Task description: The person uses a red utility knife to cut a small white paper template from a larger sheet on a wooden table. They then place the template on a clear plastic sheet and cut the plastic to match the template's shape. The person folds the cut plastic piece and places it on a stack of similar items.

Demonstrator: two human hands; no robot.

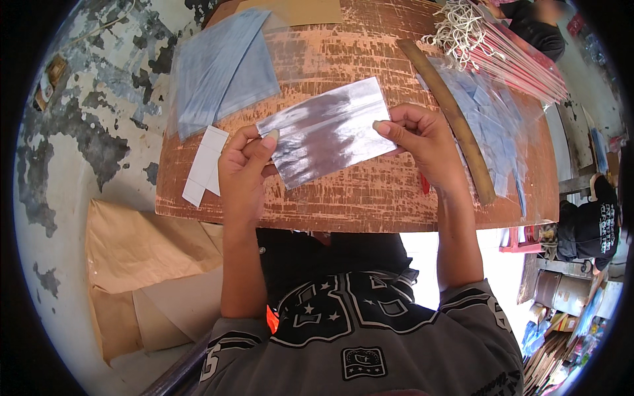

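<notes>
1. At the bottom of the frame is the wearer's grey and black shirt (297,356); brown paper (148,254) lies at the lower left, beside the table.
2. Left of centre, the left hand (247,155) is closed in a pinch: its thumb presses the left edge of a silvery sheet (330,132), the other fingers curled behind.
3. Right of centre, the right hand (422,138) pinches the sheet's right edge likewise, thumb on the face, fingers bent beneath.
4. The sheet is at the frame's centre, held tilted above the worn brown table (317,214), its right end higher in the picture.
5. White pieces (206,168) lie just left of the left hand; a small red object (424,183) shows beside the right wrist.
6. Right of the right hand, a curved wooden strip (456,122) lies alongside bluish plastic pieces (492,125).
7. Clear bluish sheets (221,72) fill the table's upper left; pink sticks with white cords (518,63) lie upper right, near another person (538,33).
</notes>
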